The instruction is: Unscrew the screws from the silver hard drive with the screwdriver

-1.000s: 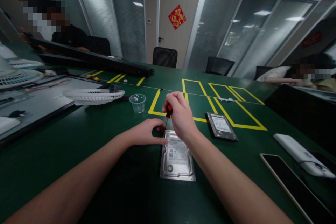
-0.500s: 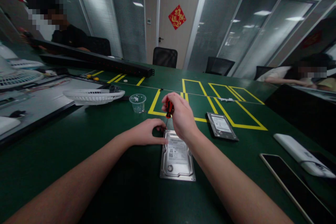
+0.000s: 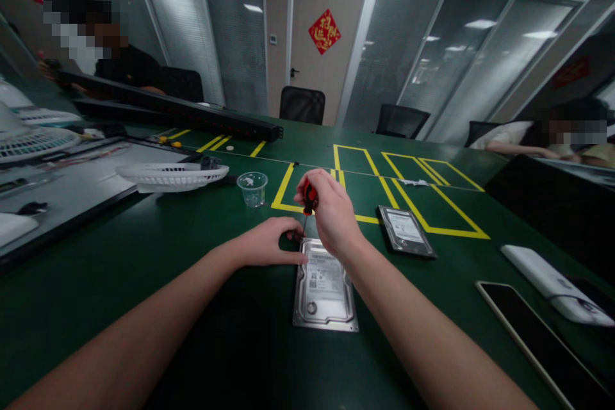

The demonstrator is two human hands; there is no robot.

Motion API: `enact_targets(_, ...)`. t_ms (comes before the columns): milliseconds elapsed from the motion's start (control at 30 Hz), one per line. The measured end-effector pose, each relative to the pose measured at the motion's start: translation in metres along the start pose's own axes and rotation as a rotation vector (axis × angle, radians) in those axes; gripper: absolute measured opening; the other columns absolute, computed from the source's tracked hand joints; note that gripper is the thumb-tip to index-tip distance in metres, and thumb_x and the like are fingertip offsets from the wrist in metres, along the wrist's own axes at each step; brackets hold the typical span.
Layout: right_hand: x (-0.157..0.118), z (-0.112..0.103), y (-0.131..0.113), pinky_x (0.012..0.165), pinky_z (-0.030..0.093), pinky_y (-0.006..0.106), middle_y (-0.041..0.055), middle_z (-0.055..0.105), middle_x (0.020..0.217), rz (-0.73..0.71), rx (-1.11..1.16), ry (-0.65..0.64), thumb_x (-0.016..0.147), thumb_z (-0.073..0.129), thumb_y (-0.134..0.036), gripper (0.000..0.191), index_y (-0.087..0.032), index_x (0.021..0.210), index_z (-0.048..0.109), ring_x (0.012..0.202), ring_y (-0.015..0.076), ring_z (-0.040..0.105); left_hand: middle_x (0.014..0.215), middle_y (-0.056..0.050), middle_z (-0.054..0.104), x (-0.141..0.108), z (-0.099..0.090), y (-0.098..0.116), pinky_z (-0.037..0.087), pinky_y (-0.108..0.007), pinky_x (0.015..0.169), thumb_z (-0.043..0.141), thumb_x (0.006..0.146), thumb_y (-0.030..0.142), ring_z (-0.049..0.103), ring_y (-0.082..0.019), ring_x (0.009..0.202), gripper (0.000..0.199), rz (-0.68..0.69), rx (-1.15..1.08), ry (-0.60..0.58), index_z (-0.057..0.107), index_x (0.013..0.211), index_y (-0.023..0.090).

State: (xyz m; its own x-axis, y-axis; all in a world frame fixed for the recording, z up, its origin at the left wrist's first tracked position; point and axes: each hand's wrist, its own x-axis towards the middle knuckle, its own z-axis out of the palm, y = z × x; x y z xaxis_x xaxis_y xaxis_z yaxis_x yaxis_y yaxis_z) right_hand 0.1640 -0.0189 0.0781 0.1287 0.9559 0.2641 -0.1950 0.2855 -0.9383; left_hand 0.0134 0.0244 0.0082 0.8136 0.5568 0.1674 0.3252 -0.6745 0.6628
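A silver hard drive [image 3: 327, 291] with a white label lies flat on the green table in front of me. My right hand [image 3: 331, 208] is wrapped round the handle of a red and black screwdriver [image 3: 310, 198]. The screwdriver's thin shaft points down at the far left corner of the drive; its tip is too small to make out. My left hand [image 3: 271, 242] grips that same corner, thumb on the top face and curled fingers at the far edge beside the shaft. My right hand and forearm hide the drive's far right part.
A second hard drive [image 3: 406, 230] lies to the right, by yellow tape rectangles. A clear plastic cup [image 3: 252, 190] stands left, near a white fan grille [image 3: 173, 176]. At right lie a phone [image 3: 538, 339] and a white device [image 3: 552, 282]. Two people sit across the table.
The screwdriver handle has turned or tilted slightly in my right hand. Both hands and the drive stay in place.
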Motion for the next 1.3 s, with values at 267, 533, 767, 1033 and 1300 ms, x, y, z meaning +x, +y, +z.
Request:
enact_targets(267,-0.0002,-0.0007,-0.001,0.058,0.039,0.027,-0.002,0.055,0.065,-0.016,-0.022,-0.023,0.087,0.053,-0.036,0.022,-0.022,0.072,0.061,0.064,0.0131,0.055,0.101,-0.006,0.069,-0.0001,0.0,0.0003,0.05,-0.034,0.079,0.08,0.076,0.049,0.063,-0.024,0.091,0.044,-0.005,-0.004,0.0,0.068,0.105,0.018)
enact_targets(533,-0.0012,0.0009,-0.0016,0.057,0.039,0.027,-0.0019,0.059,0.065,0.0,-0.007,-0.058,0.085,0.06,-0.037,0.02,-0.022,0.072,0.057,0.063,0.0131,0.053,0.1,-0.006,0.07,0.0,0.0013,-0.0003,0.05,-0.034,0.078,0.081,0.075,0.048,0.064,-0.024,0.089,0.044,0.006,-0.016,0.016,0.068,0.104,0.017)
enact_targets(767,-0.0004,-0.0018,-0.0022,0.059,0.04,0.027,-0.0005,0.059,0.069,-0.004,-0.054,-0.067,0.085,0.053,-0.035,0.024,-0.021,0.068,0.061,0.066,0.0135,0.057,0.1,-0.006,0.07,-0.0001,0.0007,-0.0005,0.05,-0.035,0.078,0.081,0.075,0.051,0.064,-0.024,0.089,0.047,-0.002,-0.008,0.015,0.068,0.105,0.018)
enact_targets(1033,0.0,-0.0015,-0.0029,0.056,0.038,0.028,-0.0019,0.055,0.063,-0.014,-0.033,-0.056,0.085,0.053,-0.033,0.02,-0.021,0.071,0.06,0.061,0.0131,0.053,0.101,-0.006,0.069,-0.0003,0.0003,-0.0021,0.05,-0.034,0.079,0.08,0.077,0.05,0.063,-0.023,0.091,0.045,0.01,-0.004,0.004,0.068,0.106,0.018)
enact_targets(1300,-0.0009,-0.0005,-0.0023,0.054,0.037,0.027,-0.0022,0.056,0.063,-0.013,-0.024,-0.064,0.086,0.055,-0.034,0.02,-0.022,0.069,0.056,0.061,0.0134,0.052,0.1,-0.006,0.069,-0.0001,-0.0003,0.0013,0.05,-0.033,0.078,0.081,0.076,0.048,0.063,-0.023,0.09,0.044,-0.001,0.004,0.004,0.068,0.105,0.018)
